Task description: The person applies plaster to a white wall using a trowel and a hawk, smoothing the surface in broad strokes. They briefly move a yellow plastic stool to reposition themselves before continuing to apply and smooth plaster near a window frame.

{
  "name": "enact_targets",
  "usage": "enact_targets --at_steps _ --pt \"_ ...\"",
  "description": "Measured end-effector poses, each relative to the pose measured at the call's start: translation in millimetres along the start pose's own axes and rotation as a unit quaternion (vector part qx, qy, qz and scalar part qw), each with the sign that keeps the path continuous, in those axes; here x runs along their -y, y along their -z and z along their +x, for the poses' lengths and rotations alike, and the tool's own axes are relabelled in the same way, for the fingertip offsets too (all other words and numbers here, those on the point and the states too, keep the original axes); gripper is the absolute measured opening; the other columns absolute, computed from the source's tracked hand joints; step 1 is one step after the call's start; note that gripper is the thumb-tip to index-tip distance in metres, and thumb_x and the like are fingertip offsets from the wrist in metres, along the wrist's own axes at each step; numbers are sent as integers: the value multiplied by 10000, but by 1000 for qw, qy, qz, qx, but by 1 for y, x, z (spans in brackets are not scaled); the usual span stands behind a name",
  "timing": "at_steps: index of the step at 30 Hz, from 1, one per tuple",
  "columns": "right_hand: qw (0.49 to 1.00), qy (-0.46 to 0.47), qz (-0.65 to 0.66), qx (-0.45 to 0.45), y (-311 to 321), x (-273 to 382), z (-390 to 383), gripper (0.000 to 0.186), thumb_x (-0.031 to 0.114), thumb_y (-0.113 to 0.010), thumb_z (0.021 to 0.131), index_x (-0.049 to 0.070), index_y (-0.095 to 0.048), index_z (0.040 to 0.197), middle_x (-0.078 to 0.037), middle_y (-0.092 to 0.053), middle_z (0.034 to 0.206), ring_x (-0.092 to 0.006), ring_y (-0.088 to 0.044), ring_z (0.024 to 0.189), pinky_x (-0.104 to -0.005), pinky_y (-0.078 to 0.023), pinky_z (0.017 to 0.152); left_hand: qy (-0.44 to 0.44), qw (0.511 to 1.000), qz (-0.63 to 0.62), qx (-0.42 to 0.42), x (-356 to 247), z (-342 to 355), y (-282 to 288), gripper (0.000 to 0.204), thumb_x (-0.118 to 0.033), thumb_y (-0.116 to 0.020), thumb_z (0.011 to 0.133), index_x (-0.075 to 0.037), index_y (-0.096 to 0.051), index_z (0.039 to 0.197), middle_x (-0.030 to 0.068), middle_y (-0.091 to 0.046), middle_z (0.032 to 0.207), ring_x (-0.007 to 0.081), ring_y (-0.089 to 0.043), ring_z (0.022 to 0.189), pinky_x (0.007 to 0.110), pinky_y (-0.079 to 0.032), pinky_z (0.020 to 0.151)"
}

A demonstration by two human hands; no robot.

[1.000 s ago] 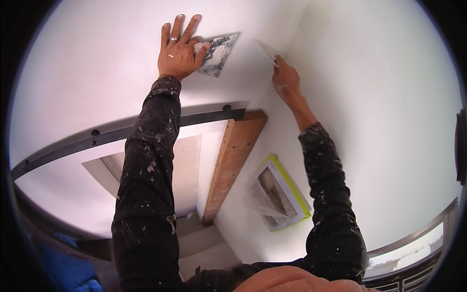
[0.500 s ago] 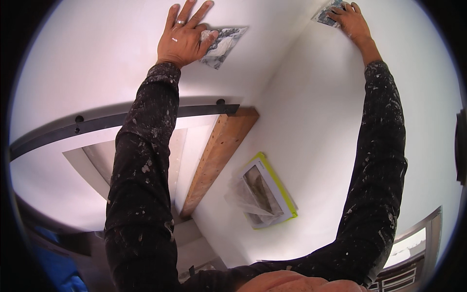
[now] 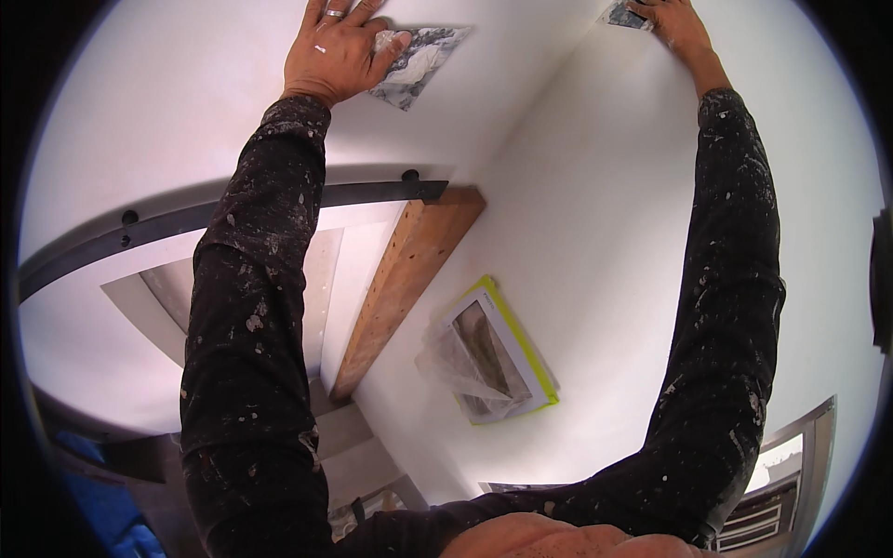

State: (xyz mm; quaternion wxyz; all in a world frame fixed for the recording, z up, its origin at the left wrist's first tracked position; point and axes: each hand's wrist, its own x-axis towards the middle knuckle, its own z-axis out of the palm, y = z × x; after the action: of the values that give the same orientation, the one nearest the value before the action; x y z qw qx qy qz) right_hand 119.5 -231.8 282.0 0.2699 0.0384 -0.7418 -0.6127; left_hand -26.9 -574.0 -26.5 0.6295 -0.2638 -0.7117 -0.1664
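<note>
At the upper left, my left hand (image 3: pixel 339 51) has its fingers stretched out against the white surface, their tips cut off by the frame. Its thumb presses on a square putty knife (image 3: pixel 423 63) smeared with grey and white filler, partly hidden under the hand. My right hand (image 3: pixel 677 28), raised at the top right, grips another filler-smeared putty knife (image 3: pixel 625 15) beside the corner line where two white surfaces meet. The right fingertips leave the frame. Both sleeves are black and speckled with white.
A dark rail (image 3: pixel 372 193) with round fixings crosses below my left hand. It ends at a wooden beam (image 3: pixel 409 279). On the wall hangs a green-edged white panel (image 3: pixel 535 372) with loose clear film. A framed window (image 3: pixel 781 484) shows at the lower right.
The whole view has shifted, so the hands, rail and wall panel sit higher and slightly left. Both hands keep their putty knives; the left hand's fingertips are now out of frame.
</note>
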Motion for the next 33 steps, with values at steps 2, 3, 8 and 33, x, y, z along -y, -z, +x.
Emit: enact_targets --at_steps 2,3,8,33 --pt "999 -2 -8 31 0 0 -1 314 180 -633 837 261 -739 1122 52 -682 1212 -238 -526 1189 -461 -320 1107 0 1000 -16 5 -2 1 0 521 -503 -408 993 -131 -772 964 -39 -359 1578 231 -178 1505 484 -84 1226" --pt "999 -2 -11 46 0 2 -1 311 178 -634 838 254 -740 1120 49 -685 1207 -239 -530 1181 -458 -324 1103 -2 1000 -30 7 -4 1 3 484 -463 -428 973 -117 -766 952 9 -371 1571 288 -186 1500 512 -99 1223" --pt "990 -37 -21 138 11 1 24 309 156 -613 858 249 -740 1124 10 -686 1219 -303 -523 1248 -502 -264 1166 -14 999 -47 -11 1 2 2 448 -426 -459 941 -99 -764 914 56 -333 1589 328 -163 1504 532 -82 1224" --pt "998 -52 -14 32 11 8 -9 394 227 -593 880 216 -657 1268 -18 -589 1378 -313 -439 1332 -473 -305 1127 -6 999 -30 -16 2 1 0 427 -446 -499 921 -117 -771 927 38 -341 1585 309 -205 1494 525 -104 1228"
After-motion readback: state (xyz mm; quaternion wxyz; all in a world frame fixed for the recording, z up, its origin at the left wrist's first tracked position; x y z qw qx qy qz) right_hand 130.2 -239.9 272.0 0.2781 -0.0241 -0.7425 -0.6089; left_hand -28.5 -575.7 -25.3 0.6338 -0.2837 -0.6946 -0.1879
